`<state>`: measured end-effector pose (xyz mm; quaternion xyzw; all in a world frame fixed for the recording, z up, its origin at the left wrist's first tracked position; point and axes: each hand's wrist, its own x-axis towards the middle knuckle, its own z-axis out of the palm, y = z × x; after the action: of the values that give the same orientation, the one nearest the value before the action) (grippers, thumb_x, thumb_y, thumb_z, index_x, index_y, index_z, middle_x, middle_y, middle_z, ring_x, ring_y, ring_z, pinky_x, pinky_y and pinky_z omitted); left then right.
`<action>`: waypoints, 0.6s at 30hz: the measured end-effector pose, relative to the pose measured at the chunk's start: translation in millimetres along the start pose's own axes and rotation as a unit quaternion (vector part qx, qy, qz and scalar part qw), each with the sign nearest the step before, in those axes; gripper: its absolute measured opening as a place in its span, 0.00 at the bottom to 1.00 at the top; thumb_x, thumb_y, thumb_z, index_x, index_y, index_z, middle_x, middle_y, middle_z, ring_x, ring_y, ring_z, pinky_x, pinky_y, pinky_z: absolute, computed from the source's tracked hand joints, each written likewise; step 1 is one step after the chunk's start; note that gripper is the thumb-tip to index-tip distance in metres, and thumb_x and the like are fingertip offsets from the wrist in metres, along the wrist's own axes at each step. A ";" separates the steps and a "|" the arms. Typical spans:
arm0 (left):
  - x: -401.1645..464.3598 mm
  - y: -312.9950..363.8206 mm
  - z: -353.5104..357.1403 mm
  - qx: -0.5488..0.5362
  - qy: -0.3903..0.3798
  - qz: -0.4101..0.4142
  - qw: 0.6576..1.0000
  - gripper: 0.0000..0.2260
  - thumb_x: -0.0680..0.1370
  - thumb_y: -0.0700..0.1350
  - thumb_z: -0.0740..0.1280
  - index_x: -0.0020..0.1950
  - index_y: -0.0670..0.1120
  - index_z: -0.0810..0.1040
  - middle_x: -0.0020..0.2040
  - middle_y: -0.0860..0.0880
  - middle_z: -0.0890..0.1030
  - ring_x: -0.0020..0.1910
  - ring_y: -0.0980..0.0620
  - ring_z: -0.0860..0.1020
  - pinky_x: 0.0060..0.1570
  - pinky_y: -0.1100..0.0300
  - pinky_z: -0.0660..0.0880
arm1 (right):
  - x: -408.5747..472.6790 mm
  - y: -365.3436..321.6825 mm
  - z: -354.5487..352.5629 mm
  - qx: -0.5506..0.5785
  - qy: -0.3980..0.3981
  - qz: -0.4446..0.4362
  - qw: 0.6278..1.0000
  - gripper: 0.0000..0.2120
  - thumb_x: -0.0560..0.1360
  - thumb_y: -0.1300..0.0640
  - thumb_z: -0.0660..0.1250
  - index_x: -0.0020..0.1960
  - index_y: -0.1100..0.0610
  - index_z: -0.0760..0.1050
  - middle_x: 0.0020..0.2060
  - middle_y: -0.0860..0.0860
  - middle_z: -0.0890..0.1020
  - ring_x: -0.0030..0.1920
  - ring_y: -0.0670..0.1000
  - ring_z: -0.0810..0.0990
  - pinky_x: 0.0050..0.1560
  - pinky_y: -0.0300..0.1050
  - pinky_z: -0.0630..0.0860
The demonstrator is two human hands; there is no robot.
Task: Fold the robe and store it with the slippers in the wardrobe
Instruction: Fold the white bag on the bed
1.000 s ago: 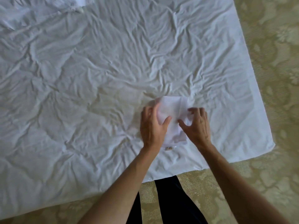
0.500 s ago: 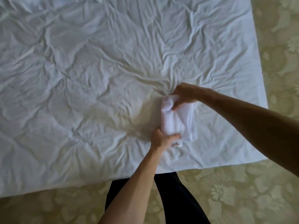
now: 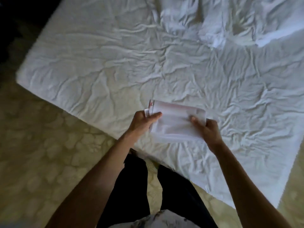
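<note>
The floor [image 3: 41,145] on the left has a pale flower pattern, and the person stands there in dark trousers [image 3: 136,186]. The left hand [image 3: 142,123] pinches one end of a small white folded bundle [image 3: 176,122], with little tags sticking up by its thumb. I think this is the folded robe, but it looks very small, so it may be something else. It is held up just above the crumpled bed [image 3: 115,63]. The right hand [image 3: 205,130] grips the other end. More white cloth [image 3: 222,23] lies bunched far back on the bed. If one hand lets go, the folds could fall open.
</note>
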<state>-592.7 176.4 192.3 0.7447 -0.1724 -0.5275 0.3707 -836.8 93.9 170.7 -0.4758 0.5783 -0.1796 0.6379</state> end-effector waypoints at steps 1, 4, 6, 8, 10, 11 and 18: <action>-14.8 2.3 -29.8 -0.010 0.019 0.011 1.000 0.18 0.74 0.50 0.76 0.39 0.33 0.80 0.28 0.47 0.77 0.27 0.54 0.74 0.32 0.61 0.69 | -8.0 -24.0 23.3 -0.007 -0.021 -0.017 1.000 0.24 0.68 0.40 0.77 0.35 0.63 0.80 0.31 0.48 0.74 0.34 0.46 0.73 0.35 0.43 0.68; -64.3 2.1 -121.4 -0.072 0.081 0.028 0.994 0.13 0.75 0.47 0.76 0.37 0.39 0.82 0.31 0.48 0.82 0.31 0.53 0.80 0.36 0.61 0.74 | -30.0 -83.0 103.1 -0.041 -0.105 -0.056 0.992 0.11 0.73 0.50 0.75 0.38 0.57 0.84 0.30 0.45 0.78 0.33 0.44 0.75 0.34 0.41 0.70; -98.1 -5.0 -182.5 -0.113 0.131 0.051 0.984 0.10 0.75 0.44 0.76 0.38 0.40 0.82 0.31 0.50 0.82 0.31 0.54 0.80 0.35 0.60 0.75 | -45.0 -114.3 164.9 -0.077 -0.160 -0.080 0.981 0.18 0.73 0.48 0.75 0.39 0.64 0.82 0.31 0.50 0.77 0.33 0.47 0.75 0.33 0.42 0.71; -133.3 -21.3 -243.0 -0.159 0.177 0.065 0.969 0.08 0.76 0.42 0.75 0.40 0.40 0.82 0.32 0.52 0.83 0.31 0.56 0.81 0.34 0.61 0.76 | -66.5 -139.9 233.1 -0.120 -0.204 -0.098 0.966 0.23 0.71 0.45 0.76 0.34 0.64 0.76 0.29 0.53 0.72 0.30 0.47 0.71 0.29 0.41 0.67; -167.9 -48.5 -302.2 -0.194 0.232 0.076 0.950 0.05 0.75 0.42 0.75 0.41 0.43 0.84 0.34 0.53 0.84 0.33 0.56 0.82 0.34 0.61 0.76 | -95.1 -157.4 306.5 -0.157 -0.246 -0.119 0.949 0.22 0.70 0.43 0.77 0.32 0.58 0.73 0.28 0.51 0.69 0.29 0.47 0.67 0.28 0.42 0.63; -184.7 -64.4 -332.2 -0.204 0.265 0.075 0.940 0.06 0.75 0.44 0.76 0.40 0.45 0.84 0.34 0.52 0.84 0.33 0.56 0.81 0.33 0.61 0.75 | -112.2 -163.5 344.8 -0.172 -0.266 -0.130 0.940 0.22 0.70 0.44 0.77 0.31 0.57 0.72 0.27 0.49 0.68 0.28 0.46 0.67 0.28 0.41 0.63; -319.2 -189.8 -506.9 -0.308 0.419 0.068 0.852 0.24 0.62 0.61 0.80 0.46 0.43 0.87 0.47 0.40 0.86 0.45 0.43 0.85 0.49 0.41 0.81 | -239.6 -154.6 594.0 -0.264 -0.381 -0.193 0.865 0.21 0.73 0.48 0.75 0.31 0.61 0.74 0.27 0.50 0.72 0.31 0.47 0.71 0.33 0.44 0.67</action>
<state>-277.7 697.3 348.4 0.7290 0.1200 -0.1653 0.6533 -311.2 443.1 360.3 -0.7601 0.2127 0.0557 0.6114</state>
